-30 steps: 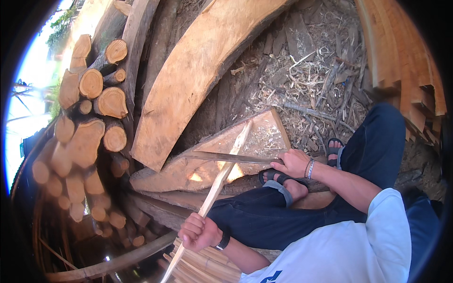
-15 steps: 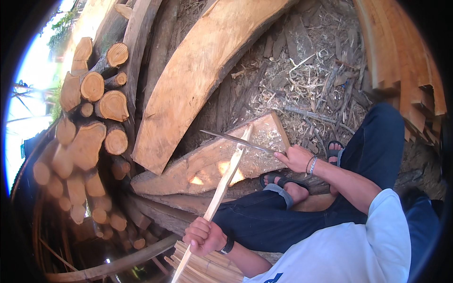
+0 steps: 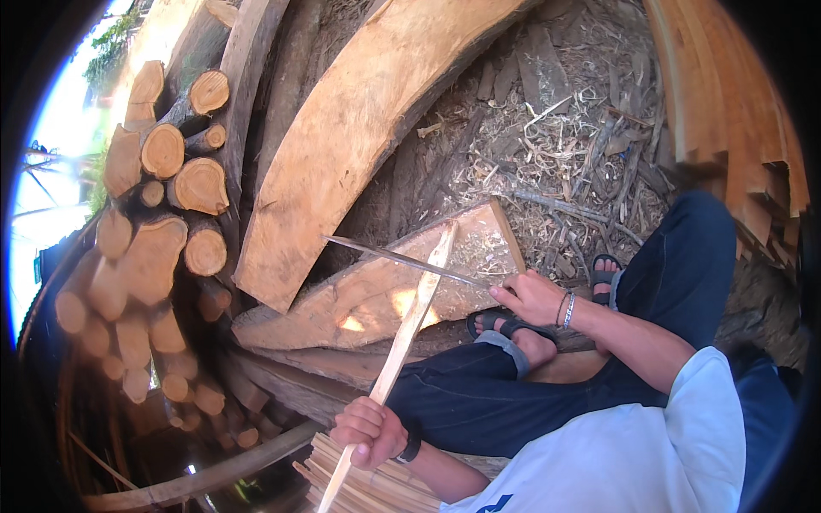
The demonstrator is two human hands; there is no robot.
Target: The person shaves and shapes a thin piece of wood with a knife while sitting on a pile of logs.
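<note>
My left hand (image 3: 370,430) is closed around the lower part of a long, pale wooden strip (image 3: 404,333). The strip slants up and to the right, its far end over a thick wooden slab (image 3: 342,321). Closed on the handle of a long, narrow knife (image 3: 410,261) is my right hand (image 3: 532,298); the grip itself is hidden by my fingers. The blade points left and crosses the strip near its far end. Small shavings (image 3: 492,248) lie on the slab beside that end.
A big curved plank (image 3: 342,145) lies beyond the slab. Cut logs (image 3: 162,152) are stacked at the left. Curled shavings and bark (image 3: 556,137) cover the ground. Stacked boards (image 3: 718,111) stand at the far right. Thin strips (image 3: 329,470) lie beside my left hand.
The knife has moved down along the strip and slightly toward me, its tip shifting left. My right hand has come a little nearer. My left hand keeps its hold on the strip.
</note>
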